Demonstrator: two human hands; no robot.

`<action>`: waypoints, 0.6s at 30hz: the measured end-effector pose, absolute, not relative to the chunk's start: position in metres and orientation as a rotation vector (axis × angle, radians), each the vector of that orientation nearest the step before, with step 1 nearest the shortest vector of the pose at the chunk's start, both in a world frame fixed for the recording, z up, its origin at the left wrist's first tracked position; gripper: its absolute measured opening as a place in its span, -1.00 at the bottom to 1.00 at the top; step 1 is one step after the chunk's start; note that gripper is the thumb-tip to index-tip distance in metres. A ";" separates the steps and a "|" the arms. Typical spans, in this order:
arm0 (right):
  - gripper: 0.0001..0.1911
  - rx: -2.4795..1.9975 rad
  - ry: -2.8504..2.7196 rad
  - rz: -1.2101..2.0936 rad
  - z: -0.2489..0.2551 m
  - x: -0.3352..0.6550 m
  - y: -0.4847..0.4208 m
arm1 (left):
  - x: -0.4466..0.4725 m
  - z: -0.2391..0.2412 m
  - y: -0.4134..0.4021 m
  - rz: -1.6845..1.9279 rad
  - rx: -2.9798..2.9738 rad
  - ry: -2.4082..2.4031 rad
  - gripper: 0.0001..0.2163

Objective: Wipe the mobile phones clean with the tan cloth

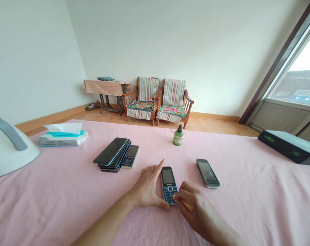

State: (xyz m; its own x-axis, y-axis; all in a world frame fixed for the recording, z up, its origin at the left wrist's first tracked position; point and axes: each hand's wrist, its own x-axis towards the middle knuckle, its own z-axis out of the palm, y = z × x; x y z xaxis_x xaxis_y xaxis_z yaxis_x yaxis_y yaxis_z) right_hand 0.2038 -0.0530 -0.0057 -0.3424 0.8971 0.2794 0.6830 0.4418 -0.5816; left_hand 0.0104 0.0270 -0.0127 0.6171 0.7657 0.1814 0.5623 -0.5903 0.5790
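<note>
R fingers: pinched together on a small yellow bit (175, 198), pressed to the keypad phone (168, 182) at its lower right corner.
R hand (193, 205): just below-right of that phone.
L fingers: spread; index along the phone's left edge, thumb at its bottom-left corner, both touching.
L hand (147, 186): just left of it.
Keypad phone: flat, screen up, on pink sheet (55, 191), btwn both hands.
Touchscreen phone (207, 173): to its right, apart.
Phone stack (112, 156): up-left, well apart.
Green bottle (178, 135): beyond it.

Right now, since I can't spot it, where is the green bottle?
Head view: the green bottle stands upright on the pink cloth, just right of centre, beyond the keypad phone.
</note>
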 end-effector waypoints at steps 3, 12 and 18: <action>-0.75 -1.332 -2.118 0.498 -0.005 0.204 -0.052 | 0.010 -0.013 0.027 0.579 2.372 1.042 0.24; -0.74 -1.355 -2.079 0.505 -0.008 0.199 -0.053 | 0.011 -0.014 0.028 0.572 2.359 1.048 0.25; -0.74 -1.340 -2.120 0.450 -0.011 0.196 -0.050 | 0.011 -0.013 0.028 0.571 2.385 1.042 0.26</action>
